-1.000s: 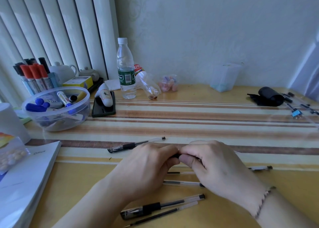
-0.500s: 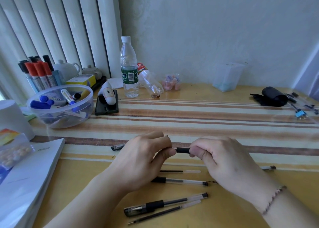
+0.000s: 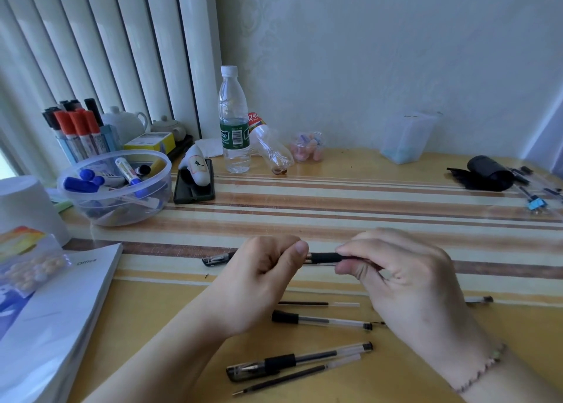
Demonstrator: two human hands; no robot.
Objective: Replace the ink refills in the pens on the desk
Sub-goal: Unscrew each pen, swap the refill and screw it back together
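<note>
Item: pen (image 3: 323, 257), black grip section, held above the desk (image 3: 350, 207) between both hands; left hand (image 3: 262, 277) pinches its tip end, right hand (image 3: 396, 277) grips the barrel, apparently unscrewing or refitting. Remaining on desk: capped pen (image 3: 300, 360), uncapped pen (image 3: 321, 320), 2 loose refills (image 3: 318, 304) (image 3: 297, 379); judged early to midway, several pens outstanding

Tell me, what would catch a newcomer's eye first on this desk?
Front and centre, the left hand and the right hand hold a pen with a black grip between them above the striped desk. Below them lie more gel pens and a loose refill. At the back stands a clear water bottle, with a plastic bowl of markers to the left.
</note>
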